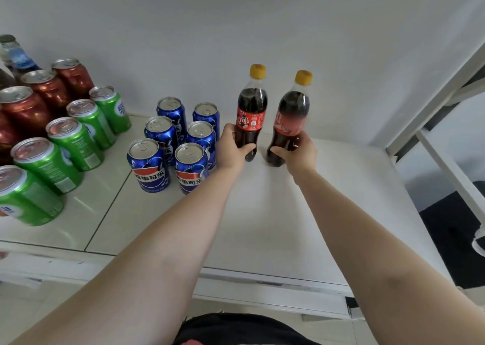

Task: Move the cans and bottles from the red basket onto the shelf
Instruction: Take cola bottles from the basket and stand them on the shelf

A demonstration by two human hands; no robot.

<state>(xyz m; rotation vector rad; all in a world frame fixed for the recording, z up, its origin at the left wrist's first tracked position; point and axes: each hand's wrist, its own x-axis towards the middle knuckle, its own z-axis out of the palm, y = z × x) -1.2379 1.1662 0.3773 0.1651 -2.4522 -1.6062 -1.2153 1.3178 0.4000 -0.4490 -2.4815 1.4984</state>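
On a white shelf [262, 213] set against a pale wall [262, 29], a person grips two cola bottles side by side, both upright with their bases on or just at the shelf surface (contact cannot be made out behind the fingers). At centre, the left hand [232, 148] wraps its fingers and thumb around the lower body of the left cola bottle [251, 113], which carries a yellow cap and a red label. Just to its right, the right hand [299, 151] curls around the lower body of the right cola bottle [291, 119], likewise yellow-capped and red-labelled. The two bottles stand near each other but apart, toward the far side of the shelf.

Left of the bottles, six blue Pepsi cans [175, 145] stand upright in two rows running from near to far, the nearest pair showing their logos. The left hand's knuckles lie just beside the right-hand row. Farther left, a row of green cans [76, 140] runs diagonally from the near left edge toward the wall, and beyond it stands a row of red cans [39, 95]. At the far left corner, a bottle with a blue label [19, 56] is partly cut off by the frame. A white shelf upright [430, 87] rises at right.
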